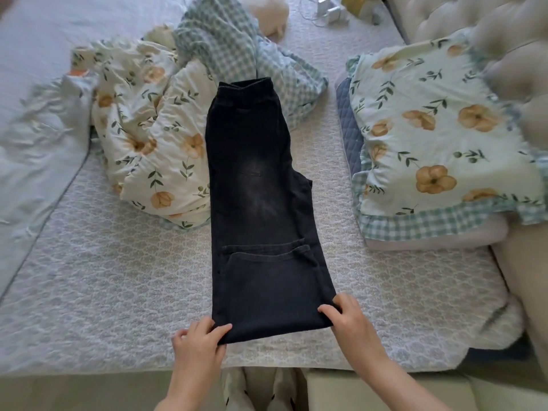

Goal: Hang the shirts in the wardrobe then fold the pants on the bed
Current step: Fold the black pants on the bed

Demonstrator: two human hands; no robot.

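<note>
My left hand pinches the near left corner of the black pants, with the thumb lying on top of the cloth and the fingers curled at its edge. My right hand pinches the near right corner the same way: thumb on top, the other fingers bent along the side of the hem. Both hands are at the leg end, close to the bed's near edge.

The pants lie flat on the bed, folded lengthwise with one leg over the other. The hems are towards me and the elastic waistband is at the far end. A patch pocket shows on the upper layer, with a faded patch further up.

The pants rest on a pale quilted cover with a lace-like pattern. Along their left side they touch a rumpled floral duvet, cream with orange flowers — its green gingham underside is turned up just behind the waistband. To the right, apart from the pants, a floral pillow with a gingham frill leans near the tufted headboard. At the far edge are some white cables and small plugs, too blurred to make out further.
</note>
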